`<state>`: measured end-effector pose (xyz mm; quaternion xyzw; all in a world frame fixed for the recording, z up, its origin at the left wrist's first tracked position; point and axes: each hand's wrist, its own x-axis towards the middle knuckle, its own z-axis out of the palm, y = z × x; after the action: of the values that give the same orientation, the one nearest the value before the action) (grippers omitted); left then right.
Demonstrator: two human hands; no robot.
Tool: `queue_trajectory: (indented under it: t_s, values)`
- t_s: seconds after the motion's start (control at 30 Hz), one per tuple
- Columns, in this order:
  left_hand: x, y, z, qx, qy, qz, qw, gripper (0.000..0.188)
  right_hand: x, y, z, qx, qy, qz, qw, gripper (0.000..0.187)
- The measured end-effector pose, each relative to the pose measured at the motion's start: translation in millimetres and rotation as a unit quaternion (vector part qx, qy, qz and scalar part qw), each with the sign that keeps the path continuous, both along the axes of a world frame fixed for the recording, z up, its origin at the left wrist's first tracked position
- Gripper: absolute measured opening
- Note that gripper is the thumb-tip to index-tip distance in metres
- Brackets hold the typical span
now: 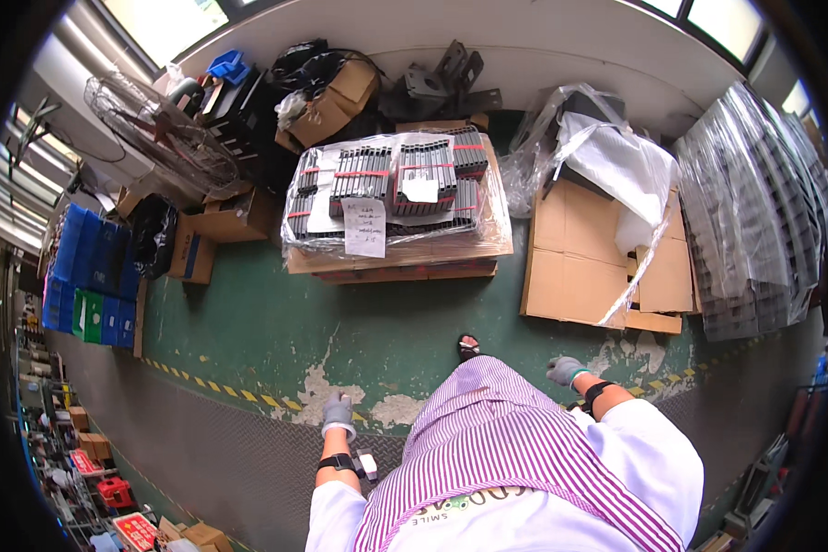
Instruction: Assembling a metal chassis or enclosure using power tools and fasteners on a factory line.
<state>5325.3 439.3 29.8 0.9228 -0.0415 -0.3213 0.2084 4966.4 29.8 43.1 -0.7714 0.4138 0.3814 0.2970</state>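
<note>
My left hand (339,411), in a grey work glove, hangs at my side over the worn floor edge. Its fingers are loosely extended and nothing shows in them. On the other side my right hand (564,370), also gloved in grey, hangs beside my striped apron (488,442), fingers slightly apart and holding nothing visible. Neither hand touches anything. Ahead of me is a pallet load (396,250) wrapped in clear film. Red-banded stacks of dark flat parts (362,175) stand on it, and a handwritten paper sheet (365,227) hangs at its front.
Right of the load, flat cardboard (575,248) lies on a pallet under clear film (630,166). Tall film-wrapped stacks (741,212) stand at far right. Blue crates (92,253), a cardboard box (235,221) and a caged fan (161,133) are left. Yellow-black tape (221,388) crosses the floor.
</note>
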Motion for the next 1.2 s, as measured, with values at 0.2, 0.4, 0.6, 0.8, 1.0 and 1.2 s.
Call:
queue_trajectory:
  t_s: [0.2, 0.4, 0.6, 0.8, 1.0, 1.2]
  values:
    - [-3.2, -73.5, 24.5, 0.025, 0.055, -0.173, 0.983, 0.038, 120.3, -28.5, 8.8, 0.173, -0.046, 0.112, 0.977, 0.043]
    - [24.1, -75.8, -11.3, 0.181, 0.185, -0.239, 0.936, 0.049, 211.1, -138.4, 20.6, -0.031, -0.187, -0.101, 0.977, 0.040]
    - [102.7, -142.4, -54.7, 0.200, 0.209, -0.331, 0.898, 0.045, 173.7, -149.4, 7.3, -0.010, -0.176, -0.131, 0.976, 0.041]
    - [162.8, -345.0, -15.7, 0.136, 0.133, -0.466, 0.864, 0.039, 55.2, -125.6, 13.0, 0.000, 0.078, -0.289, 0.954, 0.041]
    - [163.3, -494.9, -19.9, 0.047, 0.113, -0.566, 0.815, 0.038, 7.2, -117.3, 35.9, -0.021, 0.145, -0.436, 0.888, 0.041]
    - [158.8, -580.9, -33.5, 0.044, 0.152, -0.638, 0.753, 0.035, 28.9, -143.3, 17.6, -0.001, 0.080, -0.532, 0.843, 0.047]
